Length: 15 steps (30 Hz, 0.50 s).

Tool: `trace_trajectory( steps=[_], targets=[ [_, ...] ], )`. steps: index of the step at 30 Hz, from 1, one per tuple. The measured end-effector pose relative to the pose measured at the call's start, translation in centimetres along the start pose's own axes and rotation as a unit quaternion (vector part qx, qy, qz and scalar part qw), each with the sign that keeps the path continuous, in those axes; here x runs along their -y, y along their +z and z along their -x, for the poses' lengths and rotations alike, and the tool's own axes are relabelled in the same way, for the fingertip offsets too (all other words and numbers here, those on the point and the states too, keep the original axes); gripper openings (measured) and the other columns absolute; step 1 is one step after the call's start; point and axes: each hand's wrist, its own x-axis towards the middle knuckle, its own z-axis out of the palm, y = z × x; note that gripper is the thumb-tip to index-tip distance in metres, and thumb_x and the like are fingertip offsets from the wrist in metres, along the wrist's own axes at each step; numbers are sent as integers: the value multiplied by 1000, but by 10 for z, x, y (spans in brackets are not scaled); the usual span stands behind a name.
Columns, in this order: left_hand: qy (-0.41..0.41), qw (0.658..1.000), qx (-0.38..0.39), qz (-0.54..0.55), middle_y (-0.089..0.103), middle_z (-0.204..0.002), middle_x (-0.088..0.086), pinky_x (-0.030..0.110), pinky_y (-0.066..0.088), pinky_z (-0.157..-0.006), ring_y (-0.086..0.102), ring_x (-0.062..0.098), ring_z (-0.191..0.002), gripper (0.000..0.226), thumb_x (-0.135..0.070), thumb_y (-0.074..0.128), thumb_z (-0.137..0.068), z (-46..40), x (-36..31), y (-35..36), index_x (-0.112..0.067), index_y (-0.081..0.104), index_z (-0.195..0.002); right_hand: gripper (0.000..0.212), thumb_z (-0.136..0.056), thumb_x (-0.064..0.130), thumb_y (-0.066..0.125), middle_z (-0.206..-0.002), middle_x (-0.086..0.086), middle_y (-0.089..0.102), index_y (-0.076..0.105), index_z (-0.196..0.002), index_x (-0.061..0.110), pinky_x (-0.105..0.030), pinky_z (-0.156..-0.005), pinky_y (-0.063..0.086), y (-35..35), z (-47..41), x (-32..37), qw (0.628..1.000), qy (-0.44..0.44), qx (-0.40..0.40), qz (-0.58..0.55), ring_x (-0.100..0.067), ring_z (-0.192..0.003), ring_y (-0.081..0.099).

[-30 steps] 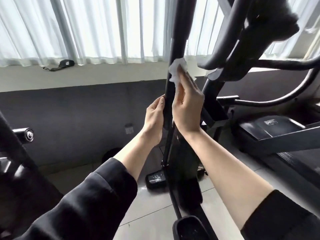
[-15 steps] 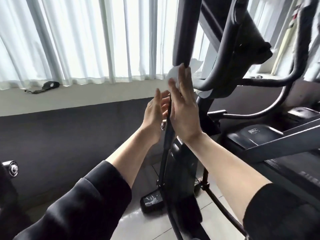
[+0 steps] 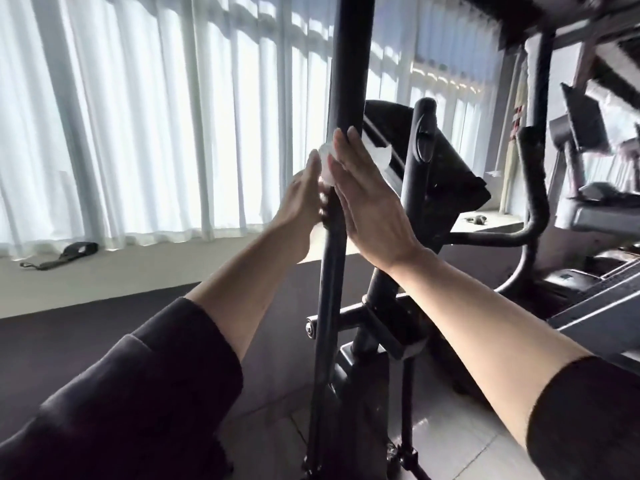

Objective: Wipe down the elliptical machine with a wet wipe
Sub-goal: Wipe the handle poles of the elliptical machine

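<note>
— Two hands on the elliptical's upright bar (image 3: 341, 81)?
— Yes. Right hand (image 3: 370, 206), fingers straight, presses the wet wipe (image 3: 379, 155) against it; left hand (image 3: 301, 206) lies flat on the opposite side.

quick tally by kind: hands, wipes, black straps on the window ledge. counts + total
Hands: 2, left hand and right hand, both flat against the upright bar
Wet wipes: 1, wet wipe under the right hand
Black straps: 1, black strap on the ledge
Total: 4
</note>
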Motion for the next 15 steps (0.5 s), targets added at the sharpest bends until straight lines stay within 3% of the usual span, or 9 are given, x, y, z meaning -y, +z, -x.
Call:
trace_trajectory(
  steps=[3,5,7,12,15],
  targets=[
    [-19,1000,-15,-7,64,-113,8,33,50,-79,61,24,-99,51,-49,27,-104,-5,0,-2,-15,57,-126,49,-94,-10,49,-152,-27,30,38,-142,-9,-21,-117,22,7,6,5,1000,4,-17,-5,-40,-146,20],
    [-21,1000,-8,-6,65,-108,7,30,49,-72,62,20,-88,51,-49,27,-104,-7,-3,-5,-13,62,-112,66,-83,-23,53,-153,-24,31,36,-144,-3,-27,-114,34,9,31,7,1000,-13,-2,-7,-36,-146,22],
    [-15,1000,-2,-26,66,-98,6,29,50,-71,62,20,-83,51,-49,26,-104,-10,-6,-7,-14,63,-100,70,-81,-25,53,-152,-21,34,35,-144,2,-35,-106,44,7,34,0,999,-34,11,-15,-33,-145,27],
    [48,998,-6,-49,60,-76,3,30,45,-69,56,18,-72,52,-46,26,-105,-32,-35,1,-13,60,-86,40,-101,3,45,-150,-19,41,47,-140,-1,-20,-118,21,-5,-78,-33,996,36,-81,-15,-30,-144,30],
    [98,994,-18,-40,65,-75,-4,22,47,-64,61,12,-67,44,-40,31,-106,-47,-65,2,-17,65,-92,37,-104,19,39,-132,-18,57,63,-127,2,-18,-110,28,-7,-92,-36,984,37,-177,8,-25,-126,45]
  ],
)
